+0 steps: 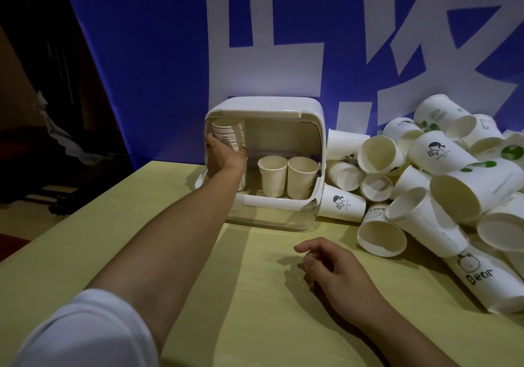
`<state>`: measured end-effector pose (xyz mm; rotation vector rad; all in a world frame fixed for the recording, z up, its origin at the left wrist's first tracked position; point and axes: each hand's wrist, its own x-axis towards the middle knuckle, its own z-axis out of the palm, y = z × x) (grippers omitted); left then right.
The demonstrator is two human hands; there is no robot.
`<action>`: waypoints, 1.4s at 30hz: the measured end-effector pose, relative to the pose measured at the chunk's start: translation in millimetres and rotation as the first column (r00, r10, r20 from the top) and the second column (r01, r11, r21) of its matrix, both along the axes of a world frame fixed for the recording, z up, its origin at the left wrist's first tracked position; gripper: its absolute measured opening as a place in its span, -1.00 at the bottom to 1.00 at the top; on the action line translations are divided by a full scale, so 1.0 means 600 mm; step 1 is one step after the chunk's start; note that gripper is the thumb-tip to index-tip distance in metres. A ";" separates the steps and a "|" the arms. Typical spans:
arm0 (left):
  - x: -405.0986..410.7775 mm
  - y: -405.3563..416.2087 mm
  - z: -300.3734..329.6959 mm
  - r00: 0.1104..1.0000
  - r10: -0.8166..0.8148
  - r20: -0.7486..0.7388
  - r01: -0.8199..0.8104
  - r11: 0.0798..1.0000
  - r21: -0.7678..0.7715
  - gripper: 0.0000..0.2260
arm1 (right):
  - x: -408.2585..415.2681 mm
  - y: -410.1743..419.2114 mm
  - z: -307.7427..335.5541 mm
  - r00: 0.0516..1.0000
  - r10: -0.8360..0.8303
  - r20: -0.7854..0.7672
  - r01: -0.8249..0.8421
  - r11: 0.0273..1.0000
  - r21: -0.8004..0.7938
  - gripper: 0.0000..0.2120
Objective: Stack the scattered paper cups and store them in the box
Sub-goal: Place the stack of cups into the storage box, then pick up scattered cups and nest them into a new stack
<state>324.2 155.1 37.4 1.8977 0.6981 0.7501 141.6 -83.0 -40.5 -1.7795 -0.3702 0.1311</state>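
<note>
Nearest, the right hand [337, 270] rests loosely curled and empty on the yellow surface [255, 295]. Loose paper cups [442, 174] heap further right. Beyond, left-hand fingers [211, 142] grip a cup stack [229, 137] inside the white box [266, 108].

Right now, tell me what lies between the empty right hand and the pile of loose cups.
In the head view, only bare yellow-green tabletop separates the right hand from the nearest cup lying at the pile's front edge.

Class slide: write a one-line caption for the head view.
Left hand sets a cup stack into the white box; right hand rests empty.
</note>
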 end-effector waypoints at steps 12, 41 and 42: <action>-0.078 -0.020 0.038 0.989 -0.042 0.139 0.059 0.991 -0.117 -0.28 | -0.010 -0.002 0.010 1.000 -0.012 0.022 0.013 0.997 -0.076 -0.79; -0.353 -0.284 -0.111 0.429 -0.903 0.023 0.903 0.428 -0.046 -0.77 | 0.004 -0.283 0.216 0.801 0.122 0.587 0.559 0.199 -0.805 -0.22; -0.354 -0.283 -0.111 0.428 -0.903 0.023 0.903 0.427 -0.048 -0.77 | 0.012 -0.286 0.221 0.809 0.145 0.570 0.550 0.158 -0.820 -0.20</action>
